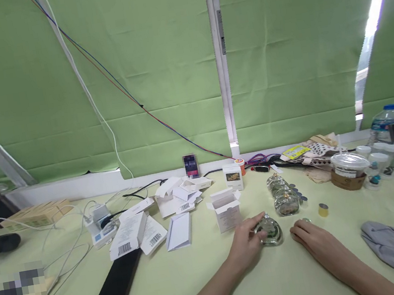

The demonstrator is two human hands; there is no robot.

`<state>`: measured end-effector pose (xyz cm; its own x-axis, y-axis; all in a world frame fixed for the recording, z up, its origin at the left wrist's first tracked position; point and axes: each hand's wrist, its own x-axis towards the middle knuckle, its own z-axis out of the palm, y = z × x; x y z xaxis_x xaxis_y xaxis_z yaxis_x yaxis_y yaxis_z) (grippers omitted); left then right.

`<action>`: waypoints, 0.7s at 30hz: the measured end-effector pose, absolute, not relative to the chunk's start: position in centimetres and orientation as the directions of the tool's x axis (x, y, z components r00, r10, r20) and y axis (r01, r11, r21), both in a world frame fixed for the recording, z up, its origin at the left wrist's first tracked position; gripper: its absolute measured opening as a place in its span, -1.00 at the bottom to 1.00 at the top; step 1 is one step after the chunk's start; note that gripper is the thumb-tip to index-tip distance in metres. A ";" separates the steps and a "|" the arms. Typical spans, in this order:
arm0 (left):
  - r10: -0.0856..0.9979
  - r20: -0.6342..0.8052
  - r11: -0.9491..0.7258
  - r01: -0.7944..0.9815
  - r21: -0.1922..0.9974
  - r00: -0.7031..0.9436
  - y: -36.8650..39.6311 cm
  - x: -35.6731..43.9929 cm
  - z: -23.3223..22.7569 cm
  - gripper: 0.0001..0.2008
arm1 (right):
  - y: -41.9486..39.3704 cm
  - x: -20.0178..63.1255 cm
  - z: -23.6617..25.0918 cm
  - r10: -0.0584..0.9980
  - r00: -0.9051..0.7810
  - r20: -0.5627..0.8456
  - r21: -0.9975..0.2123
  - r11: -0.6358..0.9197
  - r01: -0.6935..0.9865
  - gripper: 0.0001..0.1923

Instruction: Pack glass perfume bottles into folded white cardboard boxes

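A bottle point(272, 233) is held upright on the table point(277, 287), clasped at its nine o'clock side by the left hand point(246, 243). At four o'clock from it, the right hand point(316, 242) is rested, fingers curled; whether anything is gripped cannot be told. A gold cylinder point(323, 210) is seen at three, an open box point(228, 215) at ten, more bottles point(286, 203) at one, a closed box point(233, 178) at eleven.

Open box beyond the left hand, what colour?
White; the open box shows best in the head view.
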<state>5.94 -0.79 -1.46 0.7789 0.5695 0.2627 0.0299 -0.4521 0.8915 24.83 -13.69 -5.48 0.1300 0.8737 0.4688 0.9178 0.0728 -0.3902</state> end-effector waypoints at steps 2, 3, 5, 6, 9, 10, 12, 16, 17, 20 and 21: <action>0.573 0.249 -0.482 0.076 0.873 0.781 -1.0 5.9 -1.3 -0.57 | -13.7 24.5 -4.6 0.877 0.203 0.436 -0.561 0.088 0.823 -0.70; 0.569 0.251 -0.506 0.093 0.858 0.783 -1.1 5.8 -1.2 -0.58 | -13.6 24.3 -4.1 0.875 0.256 0.411 -0.659 0.091 0.747 -0.72; 0.543 0.274 -0.557 0.096 0.825 0.794 -1.3 5.7 -1.1 -0.61 | -13.2 23.9 -3.0 0.871 0.359 0.336 -0.835 0.099 0.542 -0.74; 0.526 0.288 -0.576 0.087 0.813 0.800 -1.4 5.7 -1.1 -0.62 | -12.8 23.8 -2.5 0.868 0.398 0.298 -0.895 0.110 0.433 -0.73; 0.495 0.316 -0.594 0.050 0.803 0.810 -1.7 5.7 -1.1 -0.63 | -11.1 23.7 -1.3 0.869 0.426 0.251 -0.958 0.162 0.235 -0.70; 0.492 0.318 -0.590 0.043 0.806 0.810 -1.8 5.7 -1.1 -0.63 | -10.5 23.8 -1.1 0.873 0.416 0.254 -0.960 0.177 0.217 -0.70; 0.503 0.313 -0.577 0.043 0.816 0.806 -1.8 5.7 -1.2 -0.63 | -9.5 23.9 -1.1 0.884 0.396 0.249 -0.966 0.196 0.170 -0.70; 0.522 0.292 -0.548 0.053 0.835 0.801 -1.7 5.8 -1.4 -0.62 | -8.6 23.6 -2.2 0.902 0.413 0.128 -0.976 0.188 -0.107 -0.65; 0.516 0.286 -0.542 0.049 0.839 0.807 -1.7 5.9 -1.4 -0.61 | -8.7 23.5 -2.5 0.907 0.409 0.099 -0.968 0.182 -0.170 -0.64; 0.503 0.268 -0.512 0.034 0.858 0.822 -1.7 5.9 -1.4 -0.59 | -9.0 23.1 -2.7 0.918 0.390 0.067 -0.939 0.191 -0.287 -0.68; 0.503 0.264 -0.504 0.031 0.863 0.823 -1.7 6.0 -1.4 -0.59 | -9.2 23.0 -2.7 0.920 0.386 0.063 -0.930 0.194 -0.312 -0.70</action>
